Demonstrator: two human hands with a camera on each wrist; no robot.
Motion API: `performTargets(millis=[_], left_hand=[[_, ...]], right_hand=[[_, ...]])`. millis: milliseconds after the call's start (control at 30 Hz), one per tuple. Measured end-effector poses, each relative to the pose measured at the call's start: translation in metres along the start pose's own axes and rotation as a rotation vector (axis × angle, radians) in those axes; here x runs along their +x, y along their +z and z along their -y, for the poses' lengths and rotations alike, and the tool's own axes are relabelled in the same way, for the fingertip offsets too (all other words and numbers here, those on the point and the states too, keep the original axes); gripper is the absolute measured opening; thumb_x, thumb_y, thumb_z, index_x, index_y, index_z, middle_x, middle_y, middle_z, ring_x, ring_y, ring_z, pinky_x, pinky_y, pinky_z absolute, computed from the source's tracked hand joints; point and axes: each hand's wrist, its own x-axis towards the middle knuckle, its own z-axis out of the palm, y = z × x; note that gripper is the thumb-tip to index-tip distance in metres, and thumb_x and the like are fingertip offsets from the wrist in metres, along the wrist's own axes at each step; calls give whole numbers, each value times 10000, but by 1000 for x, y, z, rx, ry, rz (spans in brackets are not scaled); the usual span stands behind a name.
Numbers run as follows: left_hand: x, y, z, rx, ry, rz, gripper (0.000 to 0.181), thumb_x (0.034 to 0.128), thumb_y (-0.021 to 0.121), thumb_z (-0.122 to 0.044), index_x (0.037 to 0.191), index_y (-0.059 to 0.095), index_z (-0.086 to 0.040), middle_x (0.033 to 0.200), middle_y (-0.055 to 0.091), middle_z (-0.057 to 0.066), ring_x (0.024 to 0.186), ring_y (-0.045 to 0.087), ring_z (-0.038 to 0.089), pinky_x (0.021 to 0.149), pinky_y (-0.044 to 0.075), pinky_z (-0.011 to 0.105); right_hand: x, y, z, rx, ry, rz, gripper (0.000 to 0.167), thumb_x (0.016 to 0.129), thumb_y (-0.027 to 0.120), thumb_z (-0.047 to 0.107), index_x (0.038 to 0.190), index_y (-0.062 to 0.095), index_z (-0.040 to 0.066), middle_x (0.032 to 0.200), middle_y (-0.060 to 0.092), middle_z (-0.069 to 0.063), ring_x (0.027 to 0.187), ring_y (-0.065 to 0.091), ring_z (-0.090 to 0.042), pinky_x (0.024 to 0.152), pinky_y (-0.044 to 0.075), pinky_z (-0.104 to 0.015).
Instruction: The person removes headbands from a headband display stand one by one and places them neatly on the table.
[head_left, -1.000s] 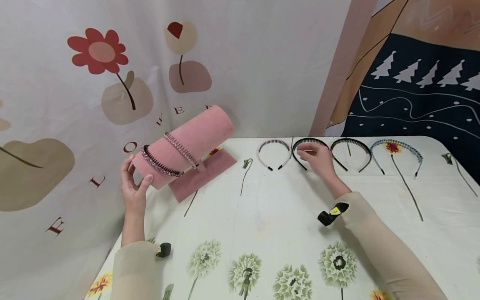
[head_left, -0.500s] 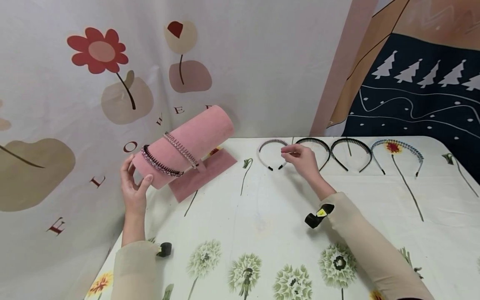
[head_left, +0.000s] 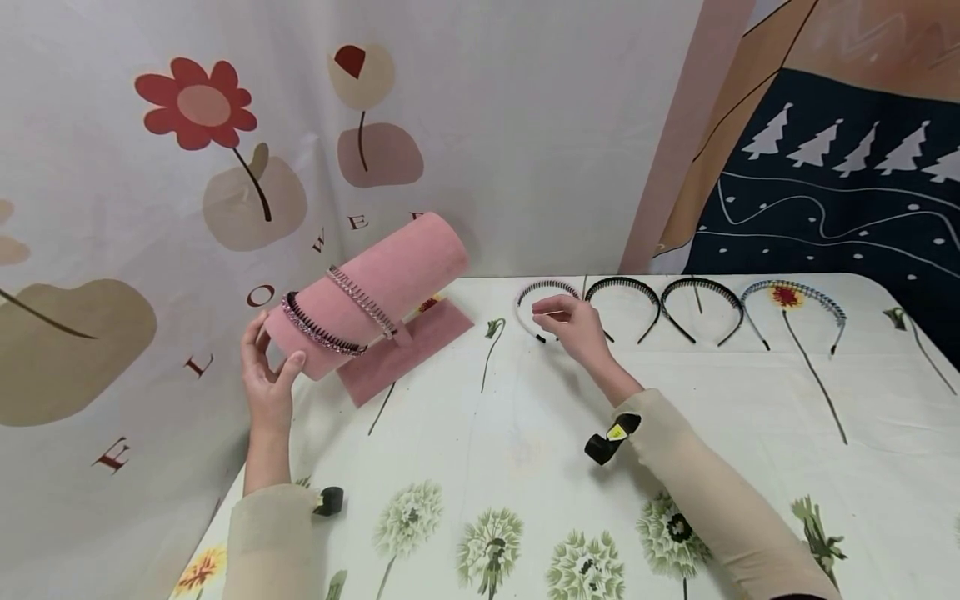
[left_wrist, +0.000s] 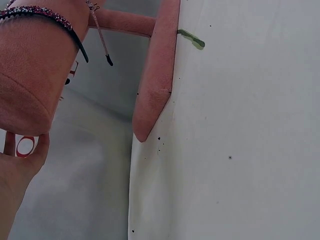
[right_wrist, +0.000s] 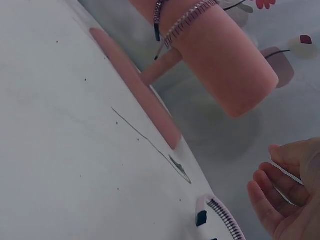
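My left hand (head_left: 268,379) grips the near end of a pink headband display stand (head_left: 408,258), thumb on one side and fingers on the other. Around its tilted roll sit two headbands: a dark one with sparkling stones (head_left: 315,327) near my hand, and a pale toothed one (head_left: 362,300) farther up. My right hand (head_left: 577,325) hovers over a white headband with dark teeth (head_left: 547,285), partly covering it. In the right wrist view its loosely bent fingers (right_wrist: 260,200) hold nothing, and the white headband's tip (right_wrist: 201,218) shows below.
To the right lie two black toothed headbands, one black headband (head_left: 622,282) beside another black headband (head_left: 705,283), then a blue headband (head_left: 806,292). The stand's flat base (head_left: 412,354) rests on the flower-print tablecloth (head_left: 517,433). A patterned curtain (head_left: 525,125) hangs behind.
My right hand has moved left, from over the nearer black headband to over the white one. The left hand, the stand and its headbands stay put.
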Motion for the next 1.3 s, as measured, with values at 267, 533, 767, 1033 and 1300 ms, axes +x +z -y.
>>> performTargets(millis=[267, 533, 767, 1033, 1300], left_hand=[[-1, -1, 2, -5, 18, 9, 688, 821, 634, 41, 1466, 444, -105, 1477, 480, 37, 1377, 373, 229, 936, 485, 191], [0, 1, 3, -13, 39, 11, 672, 822, 636, 28, 1458, 454, -96, 1470, 487, 54, 1373, 383, 236, 932, 492, 194], [2, 1, 6, -20, 44, 13, 679, 819, 636, 32, 1461, 451, -94, 1472, 483, 71, 1370, 388, 233, 931, 493, 188], [2, 1, 6, -47, 66, 19, 662, 819, 634, 46, 1445, 455, -70, 1455, 496, 63, 1349, 411, 222, 927, 503, 194], [1, 0, 4, -52, 52, 3, 662, 813, 635, 50, 1441, 465, -72, 1449, 503, 59, 1348, 411, 222, 922, 506, 186]], right_hand=[[-3, 18, 8, 4, -29, 20, 214, 911, 709, 145, 1107, 734, 65, 1104, 745, -138, 1012, 708, -276, 746, 518, -219], [-6, 36, 17, 39, -45, 42, 209, 910, 710, 140, 1104, 733, 68, 1107, 746, -125, 1018, 704, -268, 853, 557, -338], [-8, 54, 26, 63, -59, 77, 222, 908, 715, 144, 1118, 733, 74, 1092, 749, -112, 1008, 708, -254, 856, 568, -337], [-11, 77, 36, 79, -83, 100, 209, 899, 723, 139, 1100, 740, 82, 1069, 754, -95, 969, 714, -234, 786, 557, -278], [-11, 104, 50, 96, -155, 141, 214, 900, 724, 141, 1096, 735, 56, 1069, 755, -102, 1000, 712, -239, 818, 577, -273]])
